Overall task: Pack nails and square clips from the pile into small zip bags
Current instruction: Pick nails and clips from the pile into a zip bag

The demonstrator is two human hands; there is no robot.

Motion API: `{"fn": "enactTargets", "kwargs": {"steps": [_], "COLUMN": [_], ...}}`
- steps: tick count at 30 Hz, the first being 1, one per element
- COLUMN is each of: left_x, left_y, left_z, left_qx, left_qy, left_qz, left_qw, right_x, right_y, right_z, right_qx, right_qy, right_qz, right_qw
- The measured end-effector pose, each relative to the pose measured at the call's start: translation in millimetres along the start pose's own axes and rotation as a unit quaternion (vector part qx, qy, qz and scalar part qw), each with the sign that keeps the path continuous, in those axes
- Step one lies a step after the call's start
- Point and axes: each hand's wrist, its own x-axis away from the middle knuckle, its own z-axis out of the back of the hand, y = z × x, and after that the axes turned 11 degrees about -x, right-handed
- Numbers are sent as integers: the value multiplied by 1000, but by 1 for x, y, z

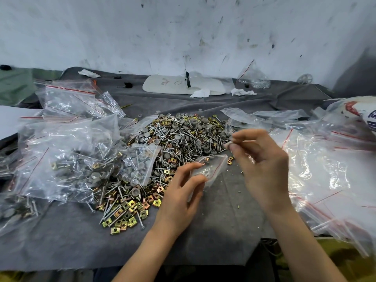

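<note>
A big pile (pixel 162 151) of nails, brass-coloured square clips and grey round caps covers the middle of the grey cloth. My left hand (pixel 181 192) pinches a small clear zip bag (pixel 211 167) with a red strip, holding it just right of the pile. Above the bag's mouth, my right hand (pixel 262 161) pinches a small grey piece (pixel 228 145) between thumb and fingertips; the piece is blurred. Loose square clips (pixel 130 210) lie thick at the pile's near edge.
Filled zip bags (pixel 67 159) are heaped at the left, one (pixel 140 161) resting on the pile. Empty zip bags (pixel 329 169) spread over the right side. A white board (pixel 162 84), tissue scraps and a bag of small parts (pixel 254 78) lie by the stained wall.
</note>
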Motion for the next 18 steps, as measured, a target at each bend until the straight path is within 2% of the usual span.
{"fn": "enactTargets", "kwargs": {"steps": [3,5,7,9,11,14,18], "left_x": [-1,-1,0,1,0,0,0], "left_y": [1,1,0,0,0,1,2], "left_z": [0,0,0,1,1,0,2], "left_qx": [-4,-2,4,5,7,11,10], "left_qy": [5,5,3,1,2,13,30], "left_qz": [-8,-9,-5,-2,1,4,28], "left_qw": [1000,1000,1000,1000,1000,1000,999], "right_x": [7,10,8,1,-11,-28,-37], "right_y": [-5,1,4,9,22,53,94], "right_z": [-12,-11,-5,0,2,-6,-27], "right_qx": [172,218,199,175,184,214,299], "right_qy": [-128,-161,-130,-66,-27,-87,-211], "right_qz": [110,111,78,50,10,-92,-162], "right_qw": [971,956,968,981,983,968,917]}}
